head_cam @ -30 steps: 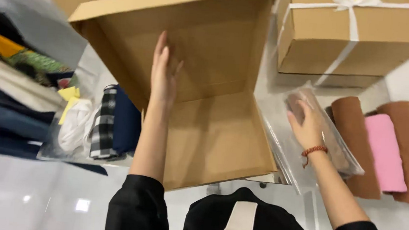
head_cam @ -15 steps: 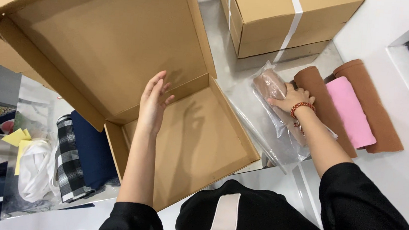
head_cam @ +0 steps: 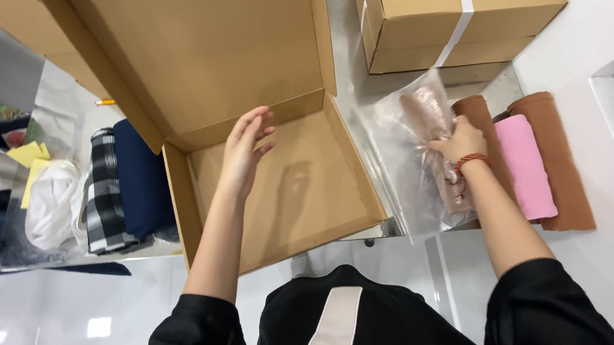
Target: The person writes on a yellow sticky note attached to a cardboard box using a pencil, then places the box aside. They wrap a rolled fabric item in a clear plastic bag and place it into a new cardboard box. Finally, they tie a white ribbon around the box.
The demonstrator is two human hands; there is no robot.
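Bright even light, soft shadows, sharp

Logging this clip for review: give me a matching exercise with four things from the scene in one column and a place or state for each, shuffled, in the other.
Things:
1. open cardboard box
2. clear plastic bag
3. pink folded cloth
4. checked folded cloth

Places or states:
A. between two brown cloths
B. under the left hand
C. gripped by the right hand
D. beside a dark blue cloth, left of the box

Pairs: 1-B, 2-C, 3-A, 4-D
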